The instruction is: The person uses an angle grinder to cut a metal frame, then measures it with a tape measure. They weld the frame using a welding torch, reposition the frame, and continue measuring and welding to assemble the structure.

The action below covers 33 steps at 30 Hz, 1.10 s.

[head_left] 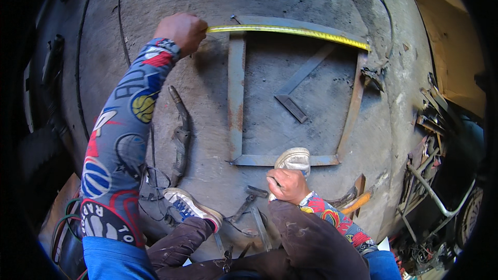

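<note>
Knees bent, we rest our right hand fisted (contents unclear) while our left hand pinches the tape measure across the steel frame; reading comes next.

Tape case hidden under left fingers

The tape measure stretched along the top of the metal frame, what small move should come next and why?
Probably ease the left hand back so the yellow tape measure pulls straight along the top bar of the metal frame. The tape runs slightly slanted from that hand to the frame's far right corner, where its tip seems hooked. The right hand rests by the shoe on the bottom bar.
</note>
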Available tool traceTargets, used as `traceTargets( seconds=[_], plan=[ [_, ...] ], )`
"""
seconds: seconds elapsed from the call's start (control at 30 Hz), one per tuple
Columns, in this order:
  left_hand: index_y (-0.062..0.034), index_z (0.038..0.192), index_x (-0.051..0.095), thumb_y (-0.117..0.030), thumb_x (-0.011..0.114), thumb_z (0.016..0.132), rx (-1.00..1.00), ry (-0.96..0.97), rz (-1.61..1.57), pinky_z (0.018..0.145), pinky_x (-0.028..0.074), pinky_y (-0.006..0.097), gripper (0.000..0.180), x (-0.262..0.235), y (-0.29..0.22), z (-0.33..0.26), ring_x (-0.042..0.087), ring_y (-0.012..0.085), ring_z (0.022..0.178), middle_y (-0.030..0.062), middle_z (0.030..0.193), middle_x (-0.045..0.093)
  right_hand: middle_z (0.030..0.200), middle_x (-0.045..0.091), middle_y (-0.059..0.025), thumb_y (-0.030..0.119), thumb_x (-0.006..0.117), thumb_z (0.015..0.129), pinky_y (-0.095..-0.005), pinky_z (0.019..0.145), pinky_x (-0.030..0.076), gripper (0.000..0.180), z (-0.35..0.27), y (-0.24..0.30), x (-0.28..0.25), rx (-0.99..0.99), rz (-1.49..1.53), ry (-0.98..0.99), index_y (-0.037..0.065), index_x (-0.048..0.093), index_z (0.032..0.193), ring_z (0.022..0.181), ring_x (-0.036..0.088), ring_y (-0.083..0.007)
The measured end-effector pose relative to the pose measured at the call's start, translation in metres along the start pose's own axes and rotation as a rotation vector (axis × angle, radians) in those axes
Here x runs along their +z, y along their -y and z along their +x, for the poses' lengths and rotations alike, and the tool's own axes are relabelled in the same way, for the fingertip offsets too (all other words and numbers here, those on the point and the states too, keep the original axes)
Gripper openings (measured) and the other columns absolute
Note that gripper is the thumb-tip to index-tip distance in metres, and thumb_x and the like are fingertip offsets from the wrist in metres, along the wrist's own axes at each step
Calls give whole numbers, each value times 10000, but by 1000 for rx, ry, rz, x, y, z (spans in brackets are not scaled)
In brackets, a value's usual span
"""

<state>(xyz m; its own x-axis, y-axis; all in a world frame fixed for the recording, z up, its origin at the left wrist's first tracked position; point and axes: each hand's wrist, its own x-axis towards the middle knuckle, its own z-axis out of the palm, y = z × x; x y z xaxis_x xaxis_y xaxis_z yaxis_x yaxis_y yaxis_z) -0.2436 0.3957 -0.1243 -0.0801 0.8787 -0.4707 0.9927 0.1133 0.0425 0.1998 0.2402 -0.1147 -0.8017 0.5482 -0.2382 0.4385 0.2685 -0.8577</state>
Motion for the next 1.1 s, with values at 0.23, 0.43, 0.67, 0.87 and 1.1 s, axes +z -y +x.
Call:
traceTargets(
  seconds=[0.23, 0.43, 0.67, 0.87, 1.1],
  plan=[
    [-19, 1072, 760, -264, 688, 944, -97, -33, -368, 743, 550, 410, 285, -29, 1, -52, 713, 300, 798, 174, 877, 733, 793, 671, -100, 145, 714, 884, -404, 590, 536, 97, -1, 2, 5, -27, -64, -46, 85, 677, 950, 681, 681, -310],
    [19, 1010, 769, -280, 690, 923, -216, -93, -553, 700, 566, 399, 322, -19, -36, -154, 715, 272, 703, 192, 812, 737, 791, 671, -96, 155, 712, 870, -409, 614, 549, 129, -10, -9, 15, -142, -165, -86, 76, 668, 962, 698, 688, -297],
    [45, 843, 698, -216, 703, 862, -262, -178, -689, 622, 513, 414, 262, -39, -110, -379, 661, 282, 621, 217, 699, 648, 863, 706, -170, 236, 677, 896, -487, 686, 553, 172, -10, -6, 25, 40, -237, -115, 83, 624, 952, 794, 700, -389],
    [102, 1017, 708, -166, 745, 723, -425, -65, -601, 721, 571, 382, 399, -100, -82, -587, 730, 300, 746, 239, 856, 715, 976, 751, -186, 304, 695, 891, -431, 861, 565, 275, -12, 22, 4, 360, 47, -182, 83, 720, 1052, 985, 726, -344],
    [14, 1611, 191, -225, 984, 614, -677, -638, -189, 844, 557, 387, 1296, -62, -66, -676, 736, 342, 869, 259, 920, 726, 1031, 750, -163, 308, 724, 872, -395, 867, 564, 316, -124, 46, -16, 430, 122, -435, 68, 730, 1077, 960, 733, -300]
  ],
)
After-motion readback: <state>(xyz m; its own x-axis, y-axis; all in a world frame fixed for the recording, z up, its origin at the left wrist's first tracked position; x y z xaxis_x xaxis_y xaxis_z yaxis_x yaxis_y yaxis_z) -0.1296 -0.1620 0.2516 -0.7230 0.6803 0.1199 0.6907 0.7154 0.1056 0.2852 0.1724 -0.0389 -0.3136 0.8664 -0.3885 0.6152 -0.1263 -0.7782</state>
